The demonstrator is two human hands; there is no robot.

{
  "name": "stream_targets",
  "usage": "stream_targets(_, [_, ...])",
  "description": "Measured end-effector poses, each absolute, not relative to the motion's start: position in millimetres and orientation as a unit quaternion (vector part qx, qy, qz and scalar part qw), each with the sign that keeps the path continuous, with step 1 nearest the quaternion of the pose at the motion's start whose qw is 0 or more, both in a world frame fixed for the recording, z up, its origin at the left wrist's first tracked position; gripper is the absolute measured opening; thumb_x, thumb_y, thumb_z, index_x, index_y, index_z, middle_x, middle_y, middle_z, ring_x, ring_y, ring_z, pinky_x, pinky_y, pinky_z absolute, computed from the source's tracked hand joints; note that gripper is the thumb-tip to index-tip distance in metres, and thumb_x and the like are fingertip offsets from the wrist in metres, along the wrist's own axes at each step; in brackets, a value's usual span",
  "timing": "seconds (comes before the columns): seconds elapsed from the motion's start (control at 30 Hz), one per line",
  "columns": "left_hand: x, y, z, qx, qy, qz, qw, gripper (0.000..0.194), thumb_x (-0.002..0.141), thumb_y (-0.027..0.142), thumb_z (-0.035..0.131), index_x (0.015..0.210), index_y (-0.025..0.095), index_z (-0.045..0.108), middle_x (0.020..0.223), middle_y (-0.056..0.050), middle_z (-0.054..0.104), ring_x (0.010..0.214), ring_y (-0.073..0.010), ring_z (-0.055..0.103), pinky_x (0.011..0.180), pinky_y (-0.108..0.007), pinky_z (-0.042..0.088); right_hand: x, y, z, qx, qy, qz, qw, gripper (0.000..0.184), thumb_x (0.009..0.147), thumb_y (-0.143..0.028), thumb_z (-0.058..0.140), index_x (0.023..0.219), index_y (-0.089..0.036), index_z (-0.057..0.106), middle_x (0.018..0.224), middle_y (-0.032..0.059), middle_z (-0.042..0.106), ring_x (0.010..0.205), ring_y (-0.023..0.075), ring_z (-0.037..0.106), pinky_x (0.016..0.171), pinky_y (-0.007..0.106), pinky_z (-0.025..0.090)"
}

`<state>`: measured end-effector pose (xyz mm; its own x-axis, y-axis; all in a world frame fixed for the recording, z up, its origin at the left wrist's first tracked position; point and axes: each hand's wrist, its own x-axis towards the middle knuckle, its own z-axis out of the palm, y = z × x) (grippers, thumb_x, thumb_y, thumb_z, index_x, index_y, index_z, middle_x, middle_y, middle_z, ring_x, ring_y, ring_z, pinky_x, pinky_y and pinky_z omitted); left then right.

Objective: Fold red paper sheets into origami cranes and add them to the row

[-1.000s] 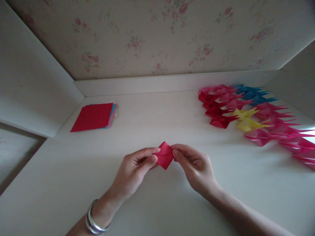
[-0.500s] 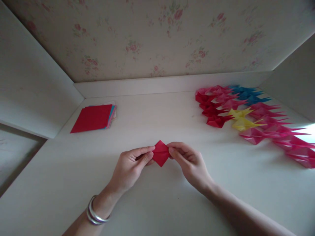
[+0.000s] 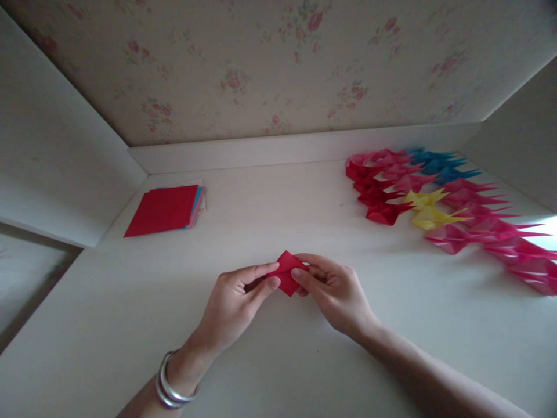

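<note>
Between my two hands is a small folded red origami paper (image 3: 287, 282), diamond-shaped, with a crease running across its middle. My left hand (image 3: 243, 293) pinches its left corner between thumb and fingers. On the opposite side, my right hand (image 3: 335, 290) grips the paper too, its thumb lying over the front face and the fingers partly hidden behind. The paper is held just above the white tabletop; whether it touches the surface I cannot tell.
A stack of square paper sheets (image 3: 163, 209), red on top with blue and pink beneath, lies at the back left. Several folded paper pieces in red (image 3: 385, 213), yellow (image 3: 435, 218), blue (image 3: 444, 165) and pink (image 3: 452, 239) stand in rows at the right. A low ledge (image 3: 261, 155) borders the wall.
My right thumb has slid inward from the paper's right corner onto its face. The left hand keeps its pinch. The whole view has shifted slightly.
</note>
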<state>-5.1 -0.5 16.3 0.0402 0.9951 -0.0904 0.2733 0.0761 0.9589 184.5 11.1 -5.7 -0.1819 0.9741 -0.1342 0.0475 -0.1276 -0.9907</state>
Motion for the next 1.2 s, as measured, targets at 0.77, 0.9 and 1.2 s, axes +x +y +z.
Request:
stream_targets(0.77, [3.2,-0.8,4.3,0.389,0.558,0.494,0.541,0.040,0.075,0.037,0.082,0.108,0.017,0.075,0.095,-0.008,0.080,0.084,-0.0213,0.075,0.079,-0.030,0.061,174.7,7.8,-1.2,-0.489,-0.466,0.597,0.432,0.040,0.074,-0.030,0.078,0.106,-0.021,0.056,0.066,-0.0025,0.073,0.061,0.0161,0.068,0.054,0.024,0.048])
stream_targets(0.9, [2.2,-1.6,3.4,0.407,0.559,0.488,0.532,0.031,0.077,0.035,0.080,0.102,0.017,0.077,0.094,-0.007,0.080,0.081,-0.0204,0.075,0.076,-0.028,0.062,174.8,6.1,-3.1,-0.482,-0.471,0.599,0.432,0.037,0.076,-0.030,0.076,0.105,-0.021,0.055,0.065,-0.0024,0.071,0.062,0.0164,0.067,0.056,0.026,0.048])
stream_targets(1.2, [-7.1,2.6,10.4,0.537,0.559,0.394,0.493,0.015,0.084,0.027,0.069,0.095,0.023,0.080,0.094,-0.004,0.080,0.087,-0.0211,0.073,0.079,-0.028,0.057,185.2,8.8,-6.3,-0.431,-0.534,0.596,0.416,0.042,0.082,-0.037,0.073,0.118,-0.024,0.056,0.099,0.0029,0.064,0.081,0.0143,0.063,0.067,0.026,0.051])
